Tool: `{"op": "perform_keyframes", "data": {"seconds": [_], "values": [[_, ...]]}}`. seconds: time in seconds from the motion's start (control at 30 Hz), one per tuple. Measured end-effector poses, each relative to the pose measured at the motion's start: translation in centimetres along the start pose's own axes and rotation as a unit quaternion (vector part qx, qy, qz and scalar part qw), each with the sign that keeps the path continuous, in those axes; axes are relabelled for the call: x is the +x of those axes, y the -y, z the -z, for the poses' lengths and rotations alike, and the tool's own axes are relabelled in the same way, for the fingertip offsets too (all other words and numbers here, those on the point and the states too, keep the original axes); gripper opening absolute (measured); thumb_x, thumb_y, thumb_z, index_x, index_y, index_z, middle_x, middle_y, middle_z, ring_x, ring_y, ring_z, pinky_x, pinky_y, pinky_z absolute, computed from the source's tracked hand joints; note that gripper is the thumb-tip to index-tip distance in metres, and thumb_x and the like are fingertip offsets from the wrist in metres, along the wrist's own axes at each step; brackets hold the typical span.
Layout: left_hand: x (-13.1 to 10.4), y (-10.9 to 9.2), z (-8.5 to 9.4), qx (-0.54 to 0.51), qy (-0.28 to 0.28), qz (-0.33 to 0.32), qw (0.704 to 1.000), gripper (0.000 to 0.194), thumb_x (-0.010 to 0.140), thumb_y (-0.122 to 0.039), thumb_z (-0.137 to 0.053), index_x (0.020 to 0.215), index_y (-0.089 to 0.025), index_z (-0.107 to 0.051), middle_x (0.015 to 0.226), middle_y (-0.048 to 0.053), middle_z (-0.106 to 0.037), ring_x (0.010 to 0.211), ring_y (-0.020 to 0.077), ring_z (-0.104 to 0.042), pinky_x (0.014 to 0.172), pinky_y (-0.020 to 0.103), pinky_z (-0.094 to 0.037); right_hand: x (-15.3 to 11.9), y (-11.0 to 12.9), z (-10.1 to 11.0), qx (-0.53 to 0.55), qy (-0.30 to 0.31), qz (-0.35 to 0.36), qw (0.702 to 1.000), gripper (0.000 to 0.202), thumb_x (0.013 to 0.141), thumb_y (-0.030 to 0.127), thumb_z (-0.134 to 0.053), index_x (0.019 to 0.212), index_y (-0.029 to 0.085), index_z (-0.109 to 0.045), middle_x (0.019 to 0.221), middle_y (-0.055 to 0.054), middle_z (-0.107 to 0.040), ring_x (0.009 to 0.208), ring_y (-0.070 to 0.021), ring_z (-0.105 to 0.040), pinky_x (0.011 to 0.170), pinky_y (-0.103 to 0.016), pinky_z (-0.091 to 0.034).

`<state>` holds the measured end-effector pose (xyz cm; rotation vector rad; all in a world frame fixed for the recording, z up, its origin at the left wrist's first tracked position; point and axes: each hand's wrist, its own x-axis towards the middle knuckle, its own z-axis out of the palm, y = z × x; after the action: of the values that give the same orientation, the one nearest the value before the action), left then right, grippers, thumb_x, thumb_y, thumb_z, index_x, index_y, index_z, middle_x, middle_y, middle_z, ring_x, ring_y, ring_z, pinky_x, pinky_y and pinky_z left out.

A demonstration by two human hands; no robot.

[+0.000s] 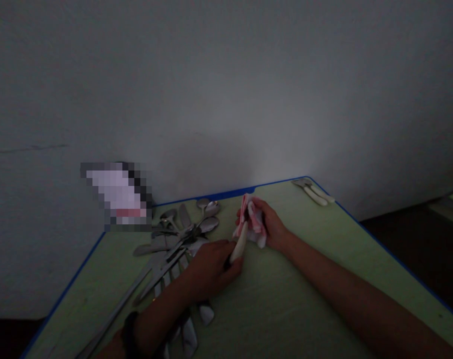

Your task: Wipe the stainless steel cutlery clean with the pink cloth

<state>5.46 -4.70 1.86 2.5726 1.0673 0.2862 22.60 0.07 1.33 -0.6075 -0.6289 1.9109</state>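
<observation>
Left hand [214, 263]: clasping pale-handled tool [239, 245]; far end cloth-hidden | right hand [274, 228], its 1 o'clock: gripping pink-white cloth [258, 232] | tool probably stiff, smooth, best held by handle; cloth soft, light

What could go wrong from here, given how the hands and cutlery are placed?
The far end of the pale-handled tool in the left hand is hidden by the pink-and-white cloth; if sharp, it might nick the right hand.

The left forearm reaches across the loose cutlery and could knock pieces.

The pale handles lie near the right edge of the table, so a bump might send them off.
</observation>
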Motion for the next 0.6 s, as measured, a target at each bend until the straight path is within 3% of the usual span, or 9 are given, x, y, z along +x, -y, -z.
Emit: {"op": "perform_keyframes", "data": {"seconds": [0.6], "values": [[-0.04,0.08,-0.10,0.008,0.002,0.012,1.000,0.022,0.087,-0.032,-0.038,0.082,-0.017,-0.054,0.075,0.003,-0.058,0.067,0.0158,-0.053,0.065,0.027,-0.040,0.20,-0.16,0.27,-0.007,0.008,-0.008,1.000,0.036,0.078,0.047,-0.046,0.066,0.016,-0.059,0.060,-0.004,-0.062,0.060,-0.0159,-0.059,0.064,-0.030,-0.051]]}}
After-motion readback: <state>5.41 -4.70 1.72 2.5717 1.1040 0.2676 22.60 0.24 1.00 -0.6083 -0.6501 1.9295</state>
